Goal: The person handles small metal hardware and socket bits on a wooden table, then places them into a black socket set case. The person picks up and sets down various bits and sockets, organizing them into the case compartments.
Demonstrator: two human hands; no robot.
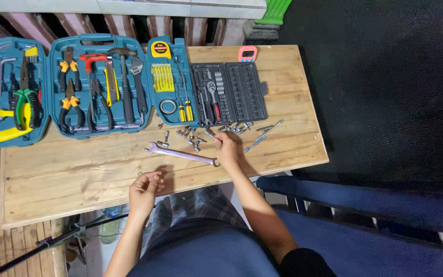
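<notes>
Head view. A wooden worktop [78, 174] carries an open teal tool case [85, 84] toward ten o'clock, its moulded seats filled with pliers, a hammer, a small saw, an adjustable wrench and a tape measure. Beside it, toward twelve o'clock, lies an open grey socket tray [229, 92]: a ratchet handle and a few pieces sit in its left half, while most of the moulded seats in the right half appear vacant.

Just below the tray, loose sockets [190, 137] are scattered in a band across the worktop, with an extension bar [268, 128] and further slim pieces toward two o'clock of the right hand.

The right hand [227, 146] rests at the centre of the worktop, its fingertips pinched on a small metal piece at the edge of the scatter; the piece is too small to identify. A long combination spanner [183, 154] lies at nine o'clock of this hand, its ring end touching or just beside the hand.

The left hand [144, 187] lies at the near edge, toward seven o'clock of the right hand, fingers curled inward; whether it encloses anything cannot be told.

Judged from this layout, the socket set is largely out of its tray and few pieces are seated.
</notes>
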